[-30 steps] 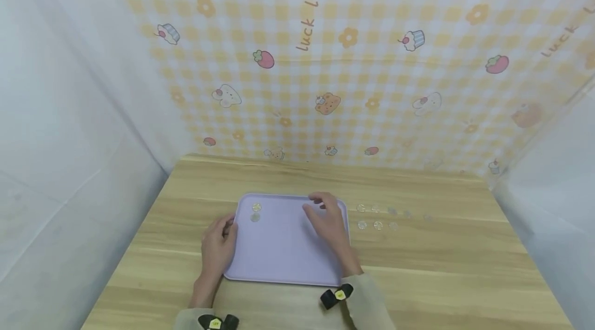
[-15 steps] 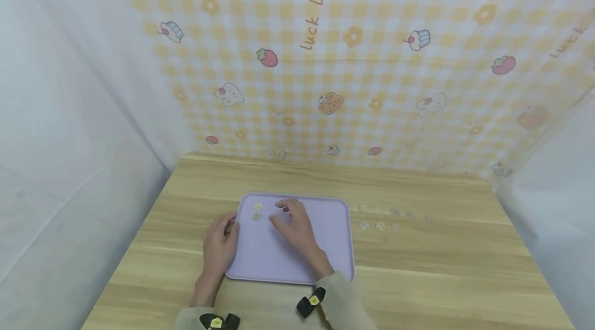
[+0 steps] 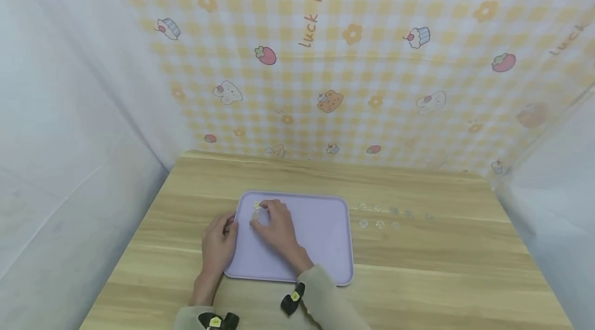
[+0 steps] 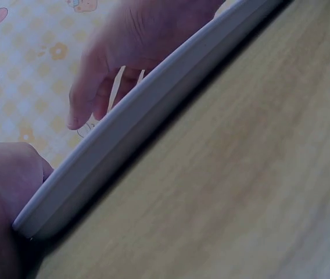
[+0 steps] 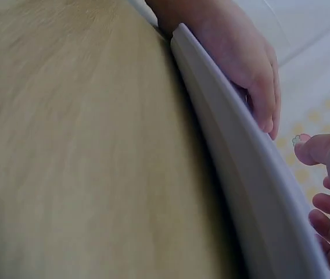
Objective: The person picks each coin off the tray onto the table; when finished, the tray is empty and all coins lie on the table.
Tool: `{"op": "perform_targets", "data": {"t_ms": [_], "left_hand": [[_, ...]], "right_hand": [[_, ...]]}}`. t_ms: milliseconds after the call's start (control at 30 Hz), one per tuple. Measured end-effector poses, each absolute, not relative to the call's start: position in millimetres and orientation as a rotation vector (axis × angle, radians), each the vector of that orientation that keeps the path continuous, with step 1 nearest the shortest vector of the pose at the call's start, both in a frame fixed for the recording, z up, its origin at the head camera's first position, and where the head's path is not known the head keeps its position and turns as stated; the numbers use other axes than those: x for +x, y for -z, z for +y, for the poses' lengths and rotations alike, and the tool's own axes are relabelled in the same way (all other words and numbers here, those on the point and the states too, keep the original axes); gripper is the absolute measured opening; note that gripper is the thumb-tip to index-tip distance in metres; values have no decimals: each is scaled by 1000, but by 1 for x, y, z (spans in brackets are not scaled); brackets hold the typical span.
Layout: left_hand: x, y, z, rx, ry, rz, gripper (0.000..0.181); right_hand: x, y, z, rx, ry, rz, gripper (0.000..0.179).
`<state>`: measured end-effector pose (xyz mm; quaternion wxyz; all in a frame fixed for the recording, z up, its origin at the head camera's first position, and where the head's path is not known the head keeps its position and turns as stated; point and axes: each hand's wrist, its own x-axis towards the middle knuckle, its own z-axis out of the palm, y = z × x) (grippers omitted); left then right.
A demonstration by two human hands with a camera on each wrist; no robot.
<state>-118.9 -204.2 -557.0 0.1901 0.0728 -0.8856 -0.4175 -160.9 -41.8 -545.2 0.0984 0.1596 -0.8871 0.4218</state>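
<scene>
A lilac tray (image 3: 311, 247) lies on the table. At its left edge my left hand (image 3: 217, 246) holds the rim, its thumb along the tray's side; the other fingertips are partly hidden. Inside the tray, near the far left corner, are two small round coin-like discs: a yellowish disc (image 3: 257, 205) and, just nearer, a pale see-through disc (image 3: 255, 215). My right hand (image 3: 279, 229) is over the tray with thumb and fingers spread apart, one on either side of the pale disc. In the right wrist view, the right thumb (image 5: 322, 148) stands clear of the other fingers.
Right of the tray, two rows of small see-through discs (image 3: 379, 224) lie on the wooden table (image 3: 432, 268). A yellow checked cloth (image 3: 297, 77) hangs behind the table, with white sheets (image 3: 69, 113) at both sides.
My right hand has moved left across the tray, from its right side to the two discs, thumb and fingers still apart. The left hand stays at the tray's left edge.
</scene>
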Motion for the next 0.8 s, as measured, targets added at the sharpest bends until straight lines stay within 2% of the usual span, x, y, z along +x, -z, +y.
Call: {"op": "perform_targets", "data": {"t_ms": [333, 800], "left_hand": [[-122, 559, -202, 235, 1175, -2516, 27], [-122, 559, -203, 238, 1182, -2494, 27]], "right_hand": [[-167, 555, -47, 477, -1038, -2671, 43], [-164, 558, -47, 593, -692, -2642, 18]]}}
